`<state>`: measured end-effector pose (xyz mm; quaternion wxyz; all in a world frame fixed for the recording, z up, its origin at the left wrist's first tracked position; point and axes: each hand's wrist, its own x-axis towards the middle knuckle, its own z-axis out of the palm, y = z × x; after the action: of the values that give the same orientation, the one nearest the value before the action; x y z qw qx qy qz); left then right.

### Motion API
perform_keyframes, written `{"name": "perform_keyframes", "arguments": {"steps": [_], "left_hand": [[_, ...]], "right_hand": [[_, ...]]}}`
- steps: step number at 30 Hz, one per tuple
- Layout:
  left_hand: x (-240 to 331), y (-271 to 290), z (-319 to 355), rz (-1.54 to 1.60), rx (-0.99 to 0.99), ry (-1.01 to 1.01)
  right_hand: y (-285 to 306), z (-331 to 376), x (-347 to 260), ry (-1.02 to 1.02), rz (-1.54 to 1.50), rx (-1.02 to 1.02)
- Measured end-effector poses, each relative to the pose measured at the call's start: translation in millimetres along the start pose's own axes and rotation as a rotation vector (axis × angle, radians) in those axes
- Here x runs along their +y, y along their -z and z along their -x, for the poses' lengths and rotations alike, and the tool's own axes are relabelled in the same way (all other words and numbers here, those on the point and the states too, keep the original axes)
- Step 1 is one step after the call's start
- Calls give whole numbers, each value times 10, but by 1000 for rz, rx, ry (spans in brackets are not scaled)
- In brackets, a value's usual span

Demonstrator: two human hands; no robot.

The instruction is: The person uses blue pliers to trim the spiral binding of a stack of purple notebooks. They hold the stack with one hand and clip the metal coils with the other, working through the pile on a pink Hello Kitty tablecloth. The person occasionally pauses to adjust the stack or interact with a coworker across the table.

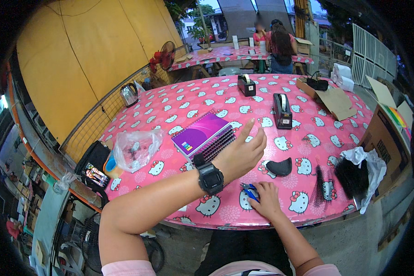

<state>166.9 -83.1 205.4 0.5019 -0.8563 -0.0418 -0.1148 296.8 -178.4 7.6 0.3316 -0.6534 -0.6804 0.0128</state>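
My left hand (pixel 244 155) reaches across in front of me with its fingers stretched and apart, holding nothing. A black watch (pixel 210 178) is on that wrist. Behind the forearm lies a stack of spiral notebooks (pixel 202 133) with purple covers and black coils, partly hidden by my wrist. My right hand (pixel 267 201) rests low on the table near the front edge, its thumb and fingers around small blue-handled pliers (pixel 250 192). A black curved pad-like piece (pixel 279 167) lies just beyond the right hand.
Two black tape dispensers (pixel 283 112) stand farther back. Loose black coils (pixel 352 178) and crumpled white paper (pixel 375 168) lie right, beside a cardboard box (pixel 385 138). A plastic bag (pixel 135 149), phone (pixel 95 176) and kettle (pixel 129 94) are left. People (pixel 280 43) stand at a far table.
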Motion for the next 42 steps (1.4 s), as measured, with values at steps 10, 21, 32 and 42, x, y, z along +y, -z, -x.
{"name": "perform_keyframes", "arguments": {"steps": [10,21,32,42], "left_hand": [[291,-312,-54,118,21,26],[525,-3,-137,499,-233,341],[428,112,36,619,-516,221],[-880,-581,495,911,-356,821]], "right_hand": [[-7,2,9,10,-9,8],[30,-10,-23,-25,11,-43],[12,-19,-35,32,20,-3],[-79,-79,-284,220,-139,-210]]}}
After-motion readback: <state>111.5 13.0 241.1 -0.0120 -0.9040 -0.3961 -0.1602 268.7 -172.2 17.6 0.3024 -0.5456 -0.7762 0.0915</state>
